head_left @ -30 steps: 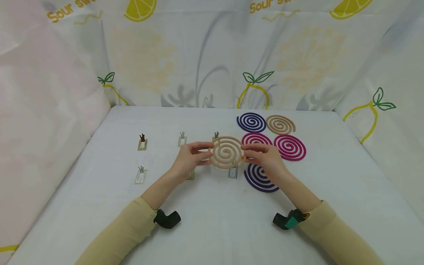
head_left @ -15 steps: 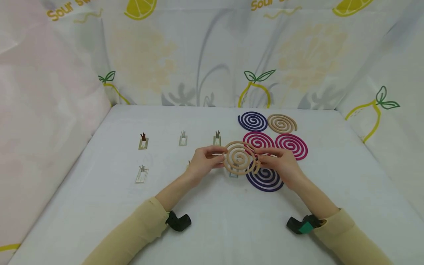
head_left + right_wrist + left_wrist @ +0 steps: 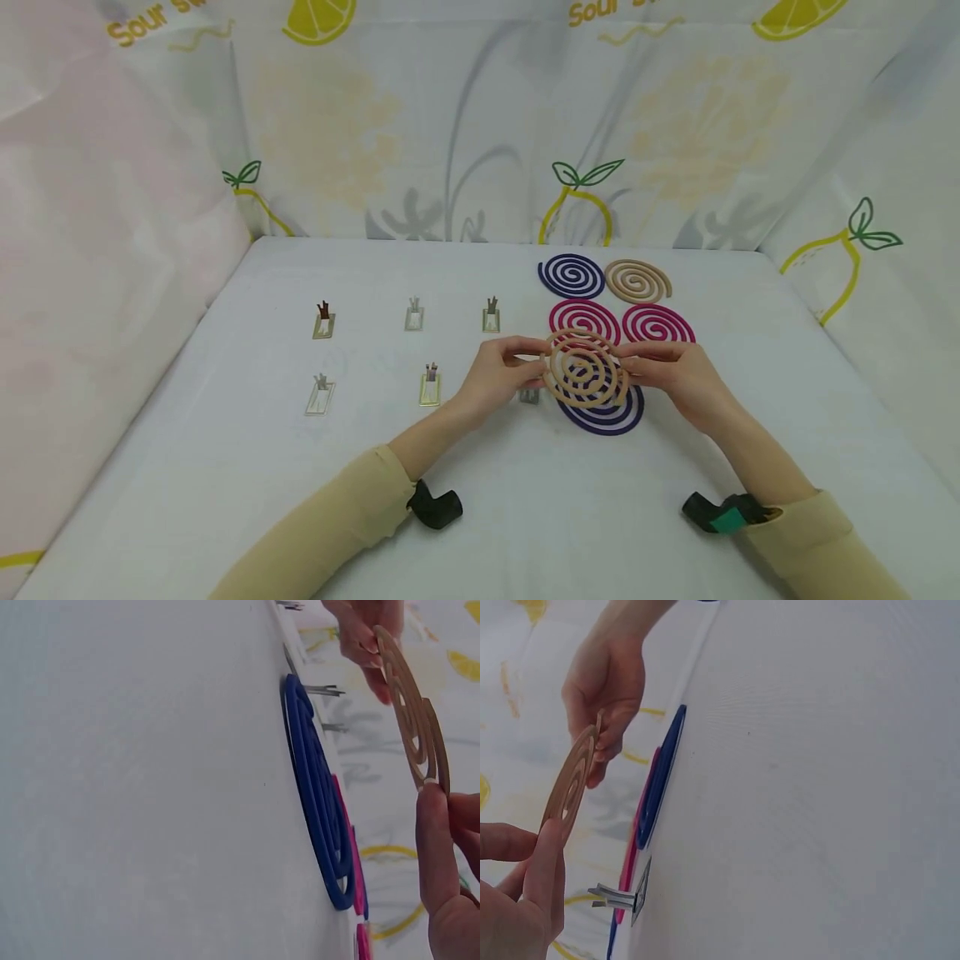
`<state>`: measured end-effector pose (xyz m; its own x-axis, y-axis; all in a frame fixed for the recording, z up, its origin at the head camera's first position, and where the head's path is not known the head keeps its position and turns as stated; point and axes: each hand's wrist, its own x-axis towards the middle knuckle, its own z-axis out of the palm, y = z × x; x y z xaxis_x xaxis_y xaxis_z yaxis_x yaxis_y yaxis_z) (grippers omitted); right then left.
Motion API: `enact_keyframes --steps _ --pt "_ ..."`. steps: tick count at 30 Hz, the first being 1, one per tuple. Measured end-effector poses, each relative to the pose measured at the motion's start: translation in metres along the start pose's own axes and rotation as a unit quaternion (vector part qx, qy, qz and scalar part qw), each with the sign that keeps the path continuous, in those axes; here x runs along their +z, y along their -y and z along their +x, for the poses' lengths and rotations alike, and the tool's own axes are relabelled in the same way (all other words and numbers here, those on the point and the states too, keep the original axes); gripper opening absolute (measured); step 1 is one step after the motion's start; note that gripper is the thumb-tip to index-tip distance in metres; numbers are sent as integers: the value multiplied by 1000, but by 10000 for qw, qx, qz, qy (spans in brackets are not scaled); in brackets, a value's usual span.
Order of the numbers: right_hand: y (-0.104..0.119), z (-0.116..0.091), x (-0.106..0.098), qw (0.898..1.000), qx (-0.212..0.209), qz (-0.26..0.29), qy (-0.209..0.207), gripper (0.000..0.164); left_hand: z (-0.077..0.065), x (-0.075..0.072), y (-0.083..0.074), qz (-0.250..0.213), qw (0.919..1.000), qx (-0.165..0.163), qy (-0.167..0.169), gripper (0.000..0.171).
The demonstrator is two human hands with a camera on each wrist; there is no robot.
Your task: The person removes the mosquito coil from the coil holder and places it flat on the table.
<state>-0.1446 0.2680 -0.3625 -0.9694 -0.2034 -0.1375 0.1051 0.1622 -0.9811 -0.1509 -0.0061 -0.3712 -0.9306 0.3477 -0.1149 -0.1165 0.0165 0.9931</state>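
Note:
A tan mosquito coil (image 3: 579, 367) is held in the air, tilted so its face shows in the head view. My left hand (image 3: 501, 377) pinches its left rim, and my right hand (image 3: 684, 383) pinches the right rim between thumb and fingers. Behind and below it lies a dark blue mosquito coil (image 3: 306, 776) on the white table, partly covered by the tan one in the head view. Both wrist views show the tan coil apart from the table. A small metal coil stand (image 3: 529, 396) is partly hidden behind my left fingers.
Farther back lie two pink coils (image 3: 658, 323), another dark blue coil (image 3: 572, 276) and another tan coil (image 3: 637, 282). Several small metal stands (image 3: 430, 389) with upright prongs are spread over the left and middle of the table. A printed cloth (image 3: 480, 125) hangs behind.
Both hands have moved to the right and slightly nearer with the tan coil, from over the middle stands to over the near dark blue coil. Stands on the left have come into view.

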Motion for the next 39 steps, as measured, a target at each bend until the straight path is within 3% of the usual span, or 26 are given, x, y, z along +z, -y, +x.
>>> enact_keyframes --steps 9,16,27,32,39 --pt "-7 -6 -20 9998 18 202 93 21 9 21 5 188 9995 199 157 32" --pt "-10 -8 -33 9990 -90 371 236 20 13 35 1 338 9994 86 57 31" --pt "-14 -9 -53 9977 -376 434 348 21 22 52 4 567 9981 223 50 26" --pt "-17 -8 -59 9973 -348 532 363 22 23 57 6 941 9951 305 -22 27" --pt "-19 -8 -64 9983 -266 455 254 21 26 63 5 812 9964 233 -59 27"
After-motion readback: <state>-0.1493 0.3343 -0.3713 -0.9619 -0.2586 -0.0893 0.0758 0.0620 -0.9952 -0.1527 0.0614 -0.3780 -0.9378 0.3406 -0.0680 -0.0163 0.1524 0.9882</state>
